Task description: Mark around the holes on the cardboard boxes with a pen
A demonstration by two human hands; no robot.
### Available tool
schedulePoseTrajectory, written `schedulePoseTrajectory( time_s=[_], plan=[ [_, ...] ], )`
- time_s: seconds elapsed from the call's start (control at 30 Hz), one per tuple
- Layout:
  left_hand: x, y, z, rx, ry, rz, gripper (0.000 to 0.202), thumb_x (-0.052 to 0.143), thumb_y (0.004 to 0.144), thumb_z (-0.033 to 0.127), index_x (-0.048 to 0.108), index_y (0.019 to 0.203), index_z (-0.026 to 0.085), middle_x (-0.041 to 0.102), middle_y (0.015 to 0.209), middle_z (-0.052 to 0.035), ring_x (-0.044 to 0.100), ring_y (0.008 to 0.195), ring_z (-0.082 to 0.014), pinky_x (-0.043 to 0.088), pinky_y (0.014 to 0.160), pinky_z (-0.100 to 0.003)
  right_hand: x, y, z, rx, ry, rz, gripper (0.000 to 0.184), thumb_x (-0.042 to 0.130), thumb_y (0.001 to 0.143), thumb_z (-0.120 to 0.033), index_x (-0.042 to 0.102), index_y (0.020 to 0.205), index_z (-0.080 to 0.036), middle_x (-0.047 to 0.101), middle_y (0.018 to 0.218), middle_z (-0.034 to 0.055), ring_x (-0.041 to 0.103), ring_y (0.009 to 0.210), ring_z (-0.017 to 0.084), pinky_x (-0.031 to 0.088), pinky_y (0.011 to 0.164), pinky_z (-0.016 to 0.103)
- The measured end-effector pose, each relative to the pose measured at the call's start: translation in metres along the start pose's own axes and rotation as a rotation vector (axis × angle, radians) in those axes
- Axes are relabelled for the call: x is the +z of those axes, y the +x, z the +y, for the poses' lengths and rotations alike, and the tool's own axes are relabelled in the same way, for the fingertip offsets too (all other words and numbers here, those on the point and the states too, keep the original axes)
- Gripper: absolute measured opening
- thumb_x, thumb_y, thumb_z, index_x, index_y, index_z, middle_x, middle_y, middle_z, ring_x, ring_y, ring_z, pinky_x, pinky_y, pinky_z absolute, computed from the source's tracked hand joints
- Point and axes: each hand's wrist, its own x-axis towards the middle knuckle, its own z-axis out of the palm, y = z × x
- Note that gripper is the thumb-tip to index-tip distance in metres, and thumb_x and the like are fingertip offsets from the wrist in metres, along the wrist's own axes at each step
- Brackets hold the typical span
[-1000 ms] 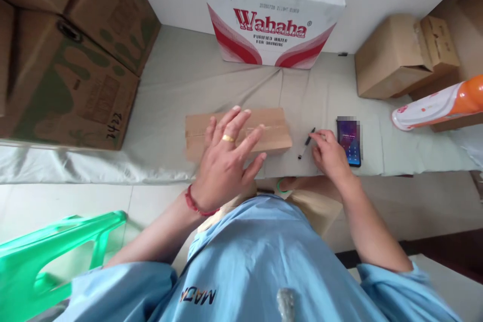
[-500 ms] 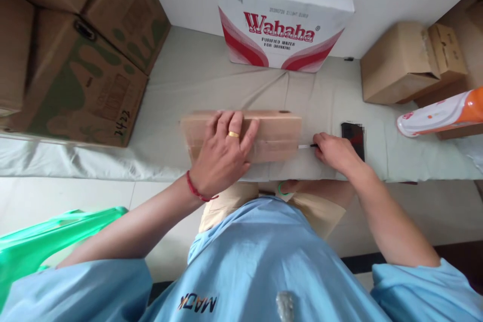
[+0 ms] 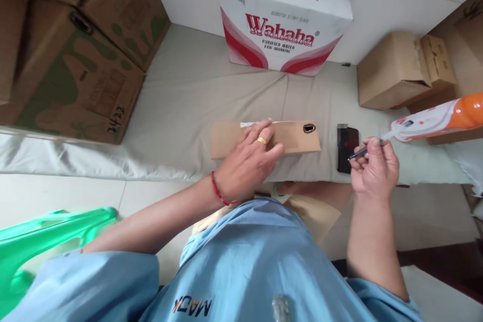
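Note:
A flat brown cardboard box [image 3: 294,138] lies on the cloth-covered table [image 3: 181,110] in front of me, with a dark oval hole near its right end. My left hand [image 3: 251,161], wearing a gold ring and a red wrist cord, rests on the box with fingers curled over its near edge. My right hand [image 3: 373,168] is raised to the right of the box and pinches a pen [image 3: 368,147], whose tip points left. A dark phone [image 3: 347,148] lies on the cloth between the box and my right hand.
A white and red Wahaha water carton [image 3: 285,20] stands at the back. Large brown boxes [image 3: 71,45] are stacked at left, smaller cartons [image 3: 392,70] at right. An orange and white bottle [image 3: 437,118] lies at right. A green plastic stool [image 3: 45,241] sits lower left.
My right hand picked up the pen from the cloth and lifted it to the right. The box was turned so its narrow side with the hole faces up. The phone screen went dark.

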Motion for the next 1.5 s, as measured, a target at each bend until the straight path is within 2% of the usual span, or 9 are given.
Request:
schedulePoseTrajectory(
  time_s=[0.07,0.17,0.3,0.4,0.5,0.7,0.87,1.27,1.5],
  plan=[
    [0.004,0.015,0.005,-0.028,-0.033,-0.025,0.023,0.074,0.100,0.025,0.072,0.123,0.018,0.054,0.158,-0.0234,0.038,0.163,-0.0459,0.042,0.127,-0.068,0.007,-0.002,-0.005,0.091,0.108,-0.028,0.058,0.100,0.070,-0.060,0.057,0.078,-0.022,0.039,0.058,-0.0117,0.028,0.045,0.003,0.017,0.038,0.016],
    [0.006,0.028,0.005,-0.016,0.031,-0.103,0.047,0.074,0.100,0.022,0.066,0.146,0.027,0.047,0.168,-0.0238,0.044,0.158,-0.0483,0.039,0.124,-0.077,0.013,-0.005,-0.009,0.154,0.212,-0.062,0.062,0.104,0.066,-0.050,0.049,0.076,-0.023,0.038,0.057,-0.0136,0.021,0.043,0.001,0.015,0.037,0.015],
    [-0.002,0.024,-0.005,0.063,0.105,-0.196,0.049,0.062,0.104,0.016,0.067,0.150,0.032,0.055,0.163,-0.0229,0.062,0.140,-0.0426,0.052,0.110,-0.066,0.026,-0.014,-0.008,0.185,0.157,-0.153,0.050,0.098,0.073,-0.047,0.056,0.079,-0.023,0.048,0.057,-0.0110,0.027,0.042,0.002,0.017,0.037,0.015],
    [-0.008,0.016,-0.014,0.073,0.090,-0.166,0.047,0.063,0.104,0.017,0.071,0.146,0.035,0.060,0.158,-0.0202,0.065,0.133,-0.0399,0.054,0.104,-0.059,0.042,-0.022,-0.002,0.150,0.054,-0.245,0.037,0.092,0.080,-0.046,0.067,0.093,-0.022,0.069,0.072,-0.0025,0.038,0.046,0.004,0.028,0.040,0.018],
    [-0.007,0.010,-0.017,0.095,0.091,-0.117,0.047,0.066,0.105,0.024,0.069,0.150,0.037,0.060,0.159,-0.0200,0.064,0.134,-0.0408,0.052,0.103,-0.057,0.058,-0.028,0.006,0.051,-0.029,-0.310,0.028,0.085,0.085,-0.041,0.071,0.101,-0.022,0.072,0.079,-0.0015,0.043,0.051,0.006,0.035,0.044,0.020],
    [-0.001,0.008,-0.014,0.095,0.149,-0.093,0.053,0.069,0.107,0.034,0.061,0.159,0.042,0.057,0.165,-0.0204,0.064,0.135,-0.0414,0.052,0.102,-0.057,0.081,-0.032,0.017,-0.294,-0.348,-0.178,0.013,0.068,0.095,-0.034,0.070,0.096,-0.021,0.061,0.069,-0.0042,0.046,0.052,0.009,0.039,0.051,0.024],
    [0.000,0.005,-0.014,0.105,0.151,-0.078,0.052,0.064,0.110,0.034,0.059,0.162,0.039,0.055,0.169,-0.0163,0.062,0.141,-0.0410,0.051,0.107,-0.058,0.093,-0.037,0.014,-0.512,-0.501,-0.078,0.011,0.065,0.094,-0.029,0.068,0.086,-0.022,0.064,0.071,-0.0029,0.052,0.055,0.010,0.040,0.051,0.024],
    [0.001,0.006,-0.014,0.099,0.111,-0.071,0.051,0.064,0.110,0.031,0.061,0.160,0.037,0.056,0.170,-0.0119,0.059,0.143,-0.0387,0.047,0.111,-0.057,0.091,-0.035,0.017,-0.561,-0.594,-0.160,0.012,0.063,0.099,-0.032,0.069,0.095,-0.022,0.073,0.079,-0.0012,0.063,0.062,0.012,0.052,0.060,0.025],
    [0.000,0.007,-0.014,0.110,0.124,-0.059,0.050,0.065,0.109,0.031,0.062,0.159,0.037,0.058,0.168,-0.0117,0.061,0.140,-0.0391,0.048,0.110,-0.056,0.092,-0.037,0.019,-0.520,-0.588,-0.030,0.010,0.064,0.095,-0.030,0.067,0.091,-0.022,0.068,0.075,-0.0017,0.060,0.059,0.012,0.050,0.058,0.024]
  ],
)
